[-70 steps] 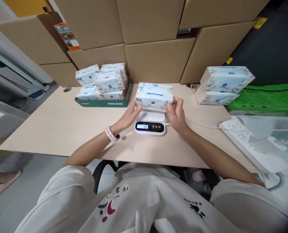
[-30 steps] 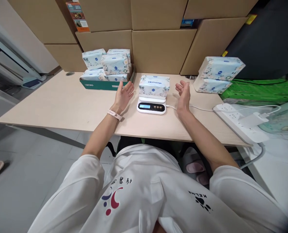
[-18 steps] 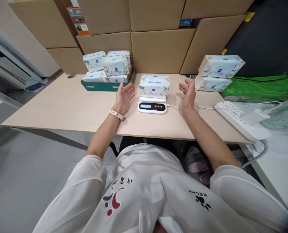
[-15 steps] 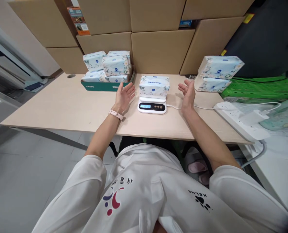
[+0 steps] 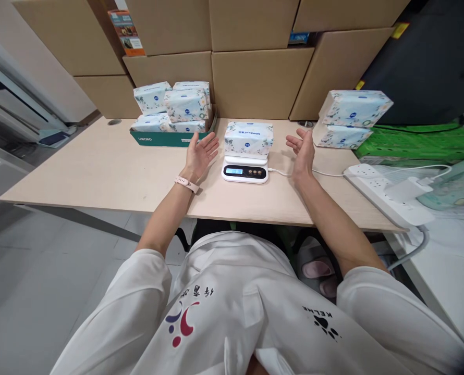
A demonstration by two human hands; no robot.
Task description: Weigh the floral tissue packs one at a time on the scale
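Note:
A floral tissue pack (image 5: 248, 138) rests on a white digital scale (image 5: 245, 173) at the middle of the table. The scale's display is lit, but its digits are too small to read. To the left of the pack, my left hand (image 5: 201, 156) is open with the palm turned inward, holding nothing. On the other side my right hand (image 5: 303, 153) is likewise open and empty, apart from the pack. Several tissue packs (image 5: 187, 105) are piled in a green box (image 5: 157, 138) beyond my left hand. Two more tissue packs (image 5: 355, 108) stand stacked beyond my right hand.
Cardboard boxes (image 5: 261, 83) line the back of the wooden table (image 5: 99, 172). A white cable (image 5: 329, 173) runs from the scale toward a power strip (image 5: 388, 195) at the right edge. A green crate (image 5: 419, 140) is behind the strip.

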